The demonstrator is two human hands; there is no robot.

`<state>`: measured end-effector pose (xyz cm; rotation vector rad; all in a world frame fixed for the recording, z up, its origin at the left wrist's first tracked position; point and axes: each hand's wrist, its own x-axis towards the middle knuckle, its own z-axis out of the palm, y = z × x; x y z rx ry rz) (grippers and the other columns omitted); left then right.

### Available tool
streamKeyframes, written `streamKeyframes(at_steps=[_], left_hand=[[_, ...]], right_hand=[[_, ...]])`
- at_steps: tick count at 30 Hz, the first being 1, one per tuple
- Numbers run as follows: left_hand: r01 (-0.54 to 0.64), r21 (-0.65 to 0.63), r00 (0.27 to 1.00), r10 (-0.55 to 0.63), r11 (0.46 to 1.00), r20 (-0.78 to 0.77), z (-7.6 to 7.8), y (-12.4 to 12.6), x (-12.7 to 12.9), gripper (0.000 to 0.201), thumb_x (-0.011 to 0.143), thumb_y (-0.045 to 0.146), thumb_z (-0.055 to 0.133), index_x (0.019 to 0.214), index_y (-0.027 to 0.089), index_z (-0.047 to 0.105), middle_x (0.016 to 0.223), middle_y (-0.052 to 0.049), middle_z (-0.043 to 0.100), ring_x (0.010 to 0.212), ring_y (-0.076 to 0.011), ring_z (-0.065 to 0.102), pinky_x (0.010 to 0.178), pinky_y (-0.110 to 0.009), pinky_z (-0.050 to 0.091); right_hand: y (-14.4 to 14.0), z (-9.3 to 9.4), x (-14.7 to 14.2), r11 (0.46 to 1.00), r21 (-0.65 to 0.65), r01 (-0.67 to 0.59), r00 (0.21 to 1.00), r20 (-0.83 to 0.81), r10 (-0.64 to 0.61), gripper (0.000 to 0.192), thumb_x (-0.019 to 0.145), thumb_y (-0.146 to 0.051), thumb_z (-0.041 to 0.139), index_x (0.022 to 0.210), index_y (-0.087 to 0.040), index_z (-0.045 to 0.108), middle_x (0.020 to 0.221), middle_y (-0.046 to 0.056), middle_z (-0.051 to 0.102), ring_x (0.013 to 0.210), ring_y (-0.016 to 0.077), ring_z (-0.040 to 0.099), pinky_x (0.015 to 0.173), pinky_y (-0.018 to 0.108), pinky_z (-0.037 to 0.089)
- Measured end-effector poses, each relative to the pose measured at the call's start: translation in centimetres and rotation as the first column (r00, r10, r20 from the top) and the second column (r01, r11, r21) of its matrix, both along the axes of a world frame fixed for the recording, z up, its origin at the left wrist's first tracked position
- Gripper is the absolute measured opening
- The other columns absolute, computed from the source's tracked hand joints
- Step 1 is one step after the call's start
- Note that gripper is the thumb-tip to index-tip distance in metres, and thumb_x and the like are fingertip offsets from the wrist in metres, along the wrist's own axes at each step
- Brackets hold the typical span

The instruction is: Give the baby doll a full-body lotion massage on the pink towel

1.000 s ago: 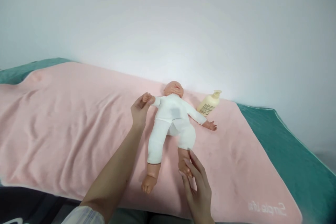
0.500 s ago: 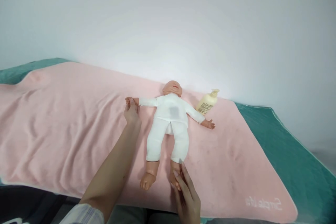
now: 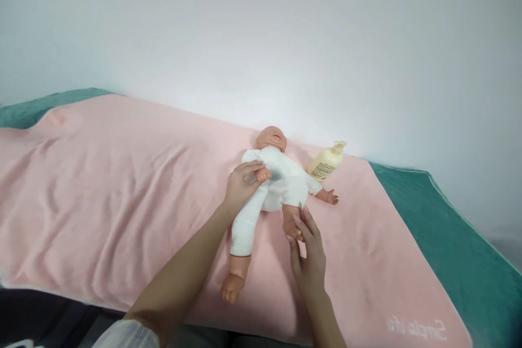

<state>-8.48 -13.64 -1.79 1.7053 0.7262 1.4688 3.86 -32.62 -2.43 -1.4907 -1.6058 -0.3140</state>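
A baby doll (image 3: pixel 281 166) with a white cloth body lies on its back on a pink blanket (image 3: pixel 163 185), its head toward the wall. My left hand (image 3: pixel 241 184) is closed around the doll's arm at the picture's left, close to its small hand (image 3: pixel 263 175), and that arm lies folded across the belly. With fingers and thumb, my right hand (image 3: pixel 309 253) grips the doll's foot (image 3: pixel 292 224) on the right, the leg bent up at the knee. The other leg (image 3: pixel 242 234) lies straight, and the other arm (image 3: pixel 326 194) stretches outward.
A pale yellow pump bottle (image 3: pixel 326 162) leans or lies tilted beside the doll's outstretched arm. A green cover (image 3: pixel 440 228) shows under the blanket at both sides. Behind rises a plain white wall (image 3: pixel 261 38). Folds run across the blanket's left part.
My left hand has brought the doll's arm from stretched out sideways to across its belly. My right hand has pushed the foot upward, bending that leg.
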Motion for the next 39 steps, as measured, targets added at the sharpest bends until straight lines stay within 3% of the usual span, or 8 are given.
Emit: streamKeyframes(at_steps=[6, 11, 17, 21, 26, 29, 35, 39], left_hand=[[0.076, 0.221, 0.966, -0.016, 0.972, -0.259, 0.0, 0.5, -0.2, 0.027, 0.072, 0.009, 0.07, 0.095, 0.024, 0.073, 0.109, -0.005, 0.071, 0.106, -0.0229, 0.064, 0.098, -0.043, 0.046], [0.1, 0.196, 0.969, -0.051, 0.975, -0.241, 0.1, 0.7, -0.5, 0.026, 0.075, 0.011, 0.069, 0.097, 0.023, 0.073, 0.11, -0.005, 0.071, 0.107, -0.0224, 0.064, 0.099, -0.043, 0.045], [-0.049, -0.173, 0.991, 0.07, 0.984, 0.114, 0.3, 1.1, -1.2, 0.034, 0.076, 0.027, 0.073, 0.109, 0.022, 0.071, 0.115, -0.006, 0.069, 0.112, -0.0247, 0.061, 0.102, -0.04, 0.045], [-0.071, -0.368, 0.878, 0.233, 0.927, 0.419, 0.2, 2.4, -1.8, 0.032, 0.073, 0.028, 0.076, 0.104, 0.018, 0.072, 0.113, -0.006, 0.069, 0.113, -0.0238, 0.061, 0.102, -0.036, 0.045], [0.111, -0.661, 0.656, 0.445, 0.742, 0.61, -1.0, 4.4, -3.2, 0.018, 0.08, 0.032, 0.071, 0.097, 0.025, 0.069, 0.111, 0.0, 0.066, 0.105, -0.0118, 0.062, 0.092, -0.024, 0.048], [0.174, -0.713, 0.597, 0.503, 0.68, 0.625, -2.3, 5.3, -3.8, 0.01, 0.085, 0.032, 0.067, 0.093, 0.027, 0.065, 0.097, 0.001, 0.066, 0.087, -0.007, 0.065, 0.082, -0.019, 0.05], [0.149, -0.686, 0.618, 0.475, 0.712, 0.627, -3.2, 5.8, -3.9, 0.008, 0.089, 0.034, 0.062, 0.088, 0.026, 0.059, 0.076, 0.005, 0.059, 0.067, -0.004, 0.06, 0.075, -0.016, 0.05], [0.117, -0.563, 0.573, 0.407, 0.818, 0.711, -2.3, 5.0, -3.5, 0.017, 0.079, 0.024, 0.072, 0.09, 0.025, 0.06, 0.076, 0.005, 0.056, 0.07, -0.0036, 0.059, 0.08, -0.016, 0.049]], right_hand=[[2.7, 1.2, 0.3, 0.999, -0.017, -0.042, 0.997, -0.061, 0.041, 0.045, 0.095, -0.015, 0.048, 0.139, -0.025, 0.043, 0.146, 0.011, 0.043, 0.134, 0.0235, 0.043, 0.093, 0.035, 0.055], [2.5, 1.1, 0.1, 0.999, -0.006, -0.041, 0.997, -0.061, 0.041, 0.045, 0.094, -0.016, 0.049, 0.138, -0.024, 0.044, 0.146, 0.011, 0.042, 0.133, 0.0244, 0.044, 0.094, 0.036, 0.055], [-0.7, 0.1, -1.0, 1.0, -0.018, -0.009, 0.999, -0.042, 0.008, 0.047, 0.092, -0.016, 0.052, 0.138, -0.026, 0.046, 0.147, 0.01, 0.041, 0.13, 0.0267, 0.047, 0.093, 0.038, 0.057], [-3.9, -1.4, -2.1, 0.996, -0.084, -0.037, 0.999, -0.019, 0.036, 0.052, 0.092, -0.013, 0.05, 0.142, -0.026, 0.042, 0.148, 0.009, 0.04, 0.129, 0.0264, 0.048, 0.094, 0.037, 0.057], [-6.6, -3.2, -3.1, 0.987, -0.144, -0.073, 0.997, -0.036, 0.068, 0.05, 0.095, -0.014, 0.045, 0.143, -0.025, 0.04, 0.149, 0.008, 0.039, 0.124, 0.0223, 0.053, 0.093, 0.028, 0.056], [-7.2, -4.3, -3.4, 0.985, -0.15, -0.083, 0.996, -0.04, 0.078, 0.047, 0.096, -0.016, 0.045, 0.142, -0.025, 0.043, 0.148, 0.009, 0.041, 0.122, 0.022, 0.056, 0.093, 0.028, 0.055], [-7.3, -5.6, -3.4, 0.989, -0.134, -0.06, 0.997, -0.054, 0.053, 0.041, 0.095, -0.021, 0.05, 0.136, -0.024, 0.05, 0.142, 0.011, 0.048, 0.117, 0.0243, 0.06, 0.091, 0.032, 0.057], [-7.1, -5.0, -3.2, 0.992, -0.121, -0.044, 0.998, -0.046, 0.038, 0.042, 0.095, -0.019, 0.049, 0.137, -0.025, 0.049, 0.142, 0.011, 0.048, 0.118, 0.0245, 0.059, 0.09, 0.032, 0.058]])
